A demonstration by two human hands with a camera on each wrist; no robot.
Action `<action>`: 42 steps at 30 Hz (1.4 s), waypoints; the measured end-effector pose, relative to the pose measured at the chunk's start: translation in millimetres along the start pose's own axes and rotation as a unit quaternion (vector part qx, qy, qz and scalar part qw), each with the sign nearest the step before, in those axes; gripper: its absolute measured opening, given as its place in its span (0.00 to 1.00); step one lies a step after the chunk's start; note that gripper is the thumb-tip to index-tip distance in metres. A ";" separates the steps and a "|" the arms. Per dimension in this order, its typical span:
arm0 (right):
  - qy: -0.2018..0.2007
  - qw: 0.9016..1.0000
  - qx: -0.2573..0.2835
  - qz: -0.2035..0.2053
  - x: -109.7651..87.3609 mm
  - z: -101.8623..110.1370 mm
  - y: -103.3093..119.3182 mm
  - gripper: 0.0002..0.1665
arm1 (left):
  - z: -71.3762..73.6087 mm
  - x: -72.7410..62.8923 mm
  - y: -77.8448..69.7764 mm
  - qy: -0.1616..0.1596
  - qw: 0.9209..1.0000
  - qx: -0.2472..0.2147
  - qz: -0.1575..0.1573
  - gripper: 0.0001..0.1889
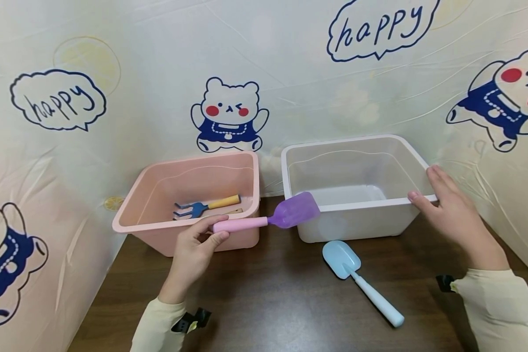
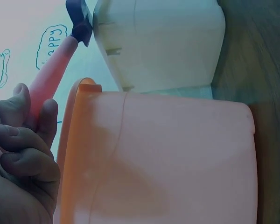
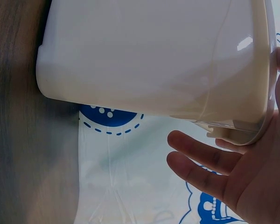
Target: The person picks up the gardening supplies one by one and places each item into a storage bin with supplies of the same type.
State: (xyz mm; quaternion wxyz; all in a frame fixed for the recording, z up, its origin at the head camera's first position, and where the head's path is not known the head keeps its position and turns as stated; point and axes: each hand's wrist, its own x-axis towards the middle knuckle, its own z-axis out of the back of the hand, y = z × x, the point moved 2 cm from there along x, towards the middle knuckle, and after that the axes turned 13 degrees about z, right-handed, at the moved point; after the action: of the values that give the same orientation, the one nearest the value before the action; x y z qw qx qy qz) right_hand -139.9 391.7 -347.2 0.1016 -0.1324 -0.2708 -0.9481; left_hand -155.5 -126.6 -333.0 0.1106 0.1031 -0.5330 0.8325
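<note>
My left hand (image 1: 193, 254) pinches the pink handle of a toy shovel with a purple blade (image 1: 295, 211) between thumb and fingers. The shovel lies sideways in the air in front of the pink bin (image 1: 187, 229), its blade overlapping the white bin's near left corner in the head view. In the left wrist view the pink handle (image 2: 53, 72) rises from the fingertips. My right hand (image 1: 455, 215) grips the white bin (image 1: 356, 222) at its near right corner, thumb over the rim. Two fingers (image 3: 200, 161) stretch out below that rim in the right wrist view.
A light blue toy shovel (image 1: 365, 286) rests on the brown table (image 1: 264, 303) before the white bin. Inside the pink bin lies a blue toy rake with a yellow handle (image 1: 209, 205), and part of another tool. A printed cloth (image 1: 158, 107) hangs behind both bins.
</note>
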 end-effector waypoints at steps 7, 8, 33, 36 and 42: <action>-0.002 1.000 -0.002 -0.001 -0.2 0.1 0.1 0.51 | -2.3 1.9 -0.5 -0.001 1.000 -0.005 0.003 0.15; -0.002 1.000 -0.002 -0.001 -0.2 0.2 0.2 0.51 | -2.8 2.0 -0.7 -0.002 1.000 -0.005 0.002 0.15; -0.005 1.000 0.001 0.005 -0.7 0.8 -1.3 0.51 | -17.9 9.8 -4.4 0.012 0.999 -0.030 -0.012 0.16; -0.006 1.000 0.001 0.007 -0.7 0.7 -0.7 0.51 | -19.3 10.4 -5.5 0.015 0.999 -0.042 -0.009 0.16; -0.005 1.000 0.001 0.005 -0.6 0.7 1.4 0.51 | -21.6 11.9 -9.1 0.019 0.998 -0.053 0.003 0.16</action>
State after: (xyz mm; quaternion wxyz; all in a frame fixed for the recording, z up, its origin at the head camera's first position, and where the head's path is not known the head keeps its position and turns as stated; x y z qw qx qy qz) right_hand -138.9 391.0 -346.1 0.1053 -0.1389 -0.2716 -0.9465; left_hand -165.3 -102.3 -330.5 0.1232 0.0793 -0.5746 0.8052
